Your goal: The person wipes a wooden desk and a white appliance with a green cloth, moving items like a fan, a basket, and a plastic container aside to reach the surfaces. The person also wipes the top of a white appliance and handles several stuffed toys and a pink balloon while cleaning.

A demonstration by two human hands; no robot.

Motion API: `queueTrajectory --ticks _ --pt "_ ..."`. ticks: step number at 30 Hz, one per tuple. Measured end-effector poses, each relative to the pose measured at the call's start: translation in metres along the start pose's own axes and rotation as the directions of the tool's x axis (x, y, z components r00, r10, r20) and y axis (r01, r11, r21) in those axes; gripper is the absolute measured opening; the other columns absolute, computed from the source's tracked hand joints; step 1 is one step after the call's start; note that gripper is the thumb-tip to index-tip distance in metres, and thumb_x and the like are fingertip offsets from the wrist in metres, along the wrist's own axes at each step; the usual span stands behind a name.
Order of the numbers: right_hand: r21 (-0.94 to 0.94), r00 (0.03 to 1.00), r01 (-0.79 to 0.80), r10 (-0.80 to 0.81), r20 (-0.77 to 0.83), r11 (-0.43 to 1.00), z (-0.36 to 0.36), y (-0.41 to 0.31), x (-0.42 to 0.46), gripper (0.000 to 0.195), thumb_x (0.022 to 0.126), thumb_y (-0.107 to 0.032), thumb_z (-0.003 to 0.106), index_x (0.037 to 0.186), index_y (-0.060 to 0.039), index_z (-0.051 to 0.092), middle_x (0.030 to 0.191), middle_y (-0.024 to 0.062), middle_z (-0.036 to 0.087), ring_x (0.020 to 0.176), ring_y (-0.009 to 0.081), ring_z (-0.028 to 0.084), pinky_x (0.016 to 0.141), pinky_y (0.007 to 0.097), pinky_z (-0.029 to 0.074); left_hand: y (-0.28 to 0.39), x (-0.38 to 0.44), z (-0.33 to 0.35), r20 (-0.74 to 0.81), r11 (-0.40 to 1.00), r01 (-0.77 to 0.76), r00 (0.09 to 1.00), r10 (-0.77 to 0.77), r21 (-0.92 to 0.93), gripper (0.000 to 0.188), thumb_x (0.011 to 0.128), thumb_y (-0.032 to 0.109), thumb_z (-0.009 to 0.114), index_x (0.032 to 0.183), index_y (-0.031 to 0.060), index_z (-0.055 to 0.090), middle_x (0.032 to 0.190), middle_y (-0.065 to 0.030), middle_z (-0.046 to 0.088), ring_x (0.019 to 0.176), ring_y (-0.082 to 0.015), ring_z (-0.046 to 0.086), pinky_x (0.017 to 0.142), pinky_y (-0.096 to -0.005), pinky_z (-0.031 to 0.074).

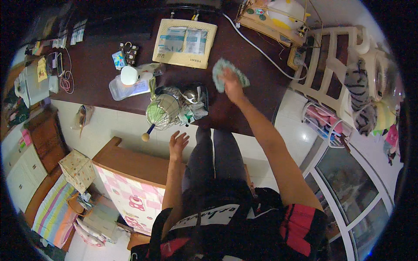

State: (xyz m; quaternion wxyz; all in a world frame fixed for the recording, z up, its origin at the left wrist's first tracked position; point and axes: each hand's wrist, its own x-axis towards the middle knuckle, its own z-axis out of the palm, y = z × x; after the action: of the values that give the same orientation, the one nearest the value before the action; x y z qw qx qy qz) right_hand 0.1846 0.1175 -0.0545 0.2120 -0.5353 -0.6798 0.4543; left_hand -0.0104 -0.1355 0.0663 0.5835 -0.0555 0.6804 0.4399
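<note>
My right hand (232,85) presses a light green cloth (219,75) onto the dark wooden tabletop (254,101), to the right of a cream set-top box (183,60). Two flat packets (174,39) lie on top of that box. My left hand (178,143) hangs in front of the table's near edge with its fingers apart and nothing in it. Closest to it is a round wire-framed object with a green inside (156,111), whose blue handle ends in a wooden ball (145,137). Beside this stands a dark mesh basket (203,98) of small items.
A clear plastic container (120,88) with a white object (129,75) sits on the table's left part. A white cable (258,49) runs along the right. Beyond it are a wire rack (277,29) and a cream plastic shelf (320,75). A wooden bed frame (137,160) stands behind my left arm.
</note>
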Motion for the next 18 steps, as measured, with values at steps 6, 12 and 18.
queueTrajectory --ticks 6,12,18 --pt "-0.318 0.828 0.296 -0.076 0.556 0.901 -0.102 0.051 -0.181 0.041 0.063 0.003 0.053 0.101 -0.0091 0.056 0.129 0.0053 0.037 0.121 0.0248 0.032 0.100 0.0376 0.026 0.020 0.013 0.001 -0.025 0.991 -0.108 0.994 0.106 -0.077 0.055 0.080 0.020 0.055 0.122 0.0005 0.025 0.113 -0.0196 0.046 0.100 -0.0302 0.051 0.083 -0.0378 0.044" --pt "-0.797 0.701 -0.266 0.676 0.227 0.543 -0.184 0.032 -0.170 0.035 0.060 0.006 0.052 0.092 -0.0079 0.060 0.103 0.0141 0.056 0.096 0.0313 0.053 0.081 0.0362 0.044 0.036 0.014 0.004 -0.068 0.992 -0.075 0.995 0.068 -0.101 0.052 0.080 0.016 0.055 0.120 0.0009 0.026 0.112 -0.0189 0.046 0.100 -0.0296 0.051 0.084 -0.0394 0.044" --pt "-0.410 0.967 -0.128 0.021 -0.255 0.903 -0.125 0.011 -0.063 0.034 0.064 0.008 0.042 0.092 -0.0031 0.058 0.109 0.0196 0.051 0.098 0.0364 0.049 0.084 0.0374 0.040 0.025 0.041 0.002 -0.028 0.987 -0.053 0.998 0.049 -0.154 0.061 0.081 0.011 0.051 0.123 0.0147 0.006 0.117 -0.0184 0.040 0.103 -0.0335 0.047 0.084 -0.0429 0.044"
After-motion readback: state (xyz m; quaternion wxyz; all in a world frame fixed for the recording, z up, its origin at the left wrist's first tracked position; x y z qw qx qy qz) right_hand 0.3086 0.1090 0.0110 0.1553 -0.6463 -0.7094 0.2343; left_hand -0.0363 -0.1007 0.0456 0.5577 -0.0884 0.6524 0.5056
